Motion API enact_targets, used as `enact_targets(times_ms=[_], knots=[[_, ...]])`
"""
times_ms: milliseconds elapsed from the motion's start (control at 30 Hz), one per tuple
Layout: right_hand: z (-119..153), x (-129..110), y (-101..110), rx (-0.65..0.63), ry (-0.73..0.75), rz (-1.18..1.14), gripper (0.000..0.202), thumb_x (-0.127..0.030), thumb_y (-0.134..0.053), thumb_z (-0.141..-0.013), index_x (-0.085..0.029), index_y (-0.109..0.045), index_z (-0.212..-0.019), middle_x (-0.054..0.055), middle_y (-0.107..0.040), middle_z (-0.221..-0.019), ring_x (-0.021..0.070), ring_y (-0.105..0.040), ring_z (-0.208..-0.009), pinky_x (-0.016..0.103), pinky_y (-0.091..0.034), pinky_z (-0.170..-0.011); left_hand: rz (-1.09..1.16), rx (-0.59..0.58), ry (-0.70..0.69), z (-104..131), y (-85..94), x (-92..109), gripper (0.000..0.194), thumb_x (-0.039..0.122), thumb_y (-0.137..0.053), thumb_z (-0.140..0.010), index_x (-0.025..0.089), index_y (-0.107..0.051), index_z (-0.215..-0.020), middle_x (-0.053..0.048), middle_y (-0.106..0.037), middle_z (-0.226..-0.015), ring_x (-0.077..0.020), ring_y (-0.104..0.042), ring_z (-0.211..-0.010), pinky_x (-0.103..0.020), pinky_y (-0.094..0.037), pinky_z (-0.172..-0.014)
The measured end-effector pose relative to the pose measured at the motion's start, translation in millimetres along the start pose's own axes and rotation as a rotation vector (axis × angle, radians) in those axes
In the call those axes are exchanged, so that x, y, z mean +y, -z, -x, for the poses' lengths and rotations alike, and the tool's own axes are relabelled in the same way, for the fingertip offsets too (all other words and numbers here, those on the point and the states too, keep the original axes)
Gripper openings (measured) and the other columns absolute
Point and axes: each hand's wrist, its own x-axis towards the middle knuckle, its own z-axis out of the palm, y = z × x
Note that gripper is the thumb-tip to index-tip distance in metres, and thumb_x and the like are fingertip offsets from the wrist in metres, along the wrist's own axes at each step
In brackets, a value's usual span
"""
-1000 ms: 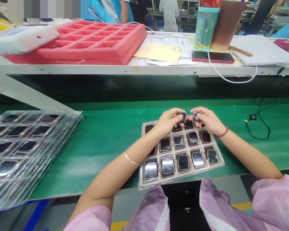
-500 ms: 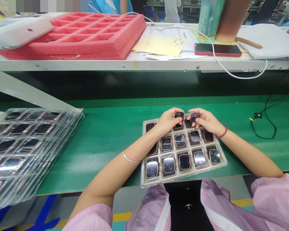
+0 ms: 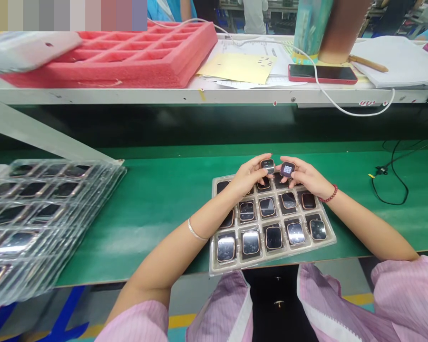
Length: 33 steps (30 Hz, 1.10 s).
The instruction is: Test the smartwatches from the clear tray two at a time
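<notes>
My left hand [image 3: 251, 174] pinches a square smartwatch body [image 3: 267, 166] by its edges, its dark screen turned up and a little lit. In my right hand [image 3: 305, 175] is a second smartwatch body [image 3: 287, 169], whose screen shows a white QR code. Both watches are held just above the far edge of a clear plastic tray [image 3: 271, 259]. Rows of similar watch bodies, such as a dark-screened one [image 3: 273, 237], lie face up in the tray's pockets. My hands and forearms hide some pockets in the far row and at the left.
At the left of the green bench [image 3: 157, 204] stands a stack of clear trays [image 3: 89, 209] holding watches. A shelf above carries red foam [image 3: 178, 61], papers, a phone [image 3: 323, 74] and a white cable [image 3: 328, 97]. A black cable [image 3: 394, 190] lies at the right.
The right watch's screen has gone from dark to a white QR code. Both hands have tilted their watches slightly, and the left watch has risen a little.
</notes>
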Motion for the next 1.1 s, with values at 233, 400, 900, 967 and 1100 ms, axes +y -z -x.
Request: enact_targets(times_ms=[233,400,900,967,1100], knots=[[-1.6,3.4,7.9,0.006,-0.023,-0.126,0.060,-0.036,-0.082,-0.087,-0.024,-0.062,-0.142,0.009,-0.074,-0.130,0.0143,-0.075,-0.083,0.025,-0.067,-0.070,0.087,-0.039,0.001,-2.9,5.7,-5.2,0.071,0.041,-0.086,-0.079,0.021,-0.063,-0.143,-0.010,-0.074,-0.116,-0.0170,-0.072,-0.080,-0.024,-0.050,-0.062],[-0.2,7.4,8.1,-0.037,0.044,-0.022,0.056,-0.044,-0.087,-0.082,-0.020,-0.068,-0.129,0.007,-0.076,-0.111,0.0091,-0.063,-0.063,0.026,-0.062,-0.063,0.011,-0.117,-0.020,-5.2,7.1,-7.4,0.079,0.044,-0.089,-0.076,0.018,-0.059,-0.144,-0.004,-0.072,-0.090,-0.0134,-0.066,-0.067,-0.023,-0.045,-0.056],[2.6,5.9,2.2,-0.063,0.047,0.042,0.052,-0.047,-0.084,-0.083,-0.021,-0.067,-0.126,0.004,-0.071,-0.102,0.0077,-0.052,-0.060,0.021,-0.048,-0.051,-0.024,-0.153,0.006,-2.5,5.5,-4.6,0.075,0.048,-0.090,-0.073,0.018,-0.059,-0.135,-0.002,-0.071,-0.089,-0.0119,-0.065,-0.063,-0.024,-0.046,-0.058],[3.0,5.5,1.9,-0.063,0.047,0.047,0.052,-0.047,-0.084,-0.083,-0.021,-0.068,-0.126,0.004,-0.070,-0.101,0.0079,-0.052,-0.060,0.021,-0.048,-0.052,-0.031,-0.159,0.008,-2.6,5.7,-4.7,0.075,0.048,-0.090,-0.073,0.017,-0.059,-0.135,-0.003,-0.071,-0.090,-0.0122,-0.066,-0.064,-0.025,-0.046,-0.058],[3.4,4.6,1.6,-0.081,0.058,0.065,0.053,-0.048,-0.083,-0.084,-0.020,-0.068,-0.126,0.005,-0.071,-0.105,0.0083,-0.053,-0.062,0.022,-0.050,-0.053,-0.038,-0.164,0.007,-2.8,5.1,-4.3,0.072,0.047,-0.089,-0.074,0.017,-0.059,-0.132,-0.003,-0.071,-0.091,-0.0115,-0.065,-0.063,-0.025,-0.045,-0.058]])
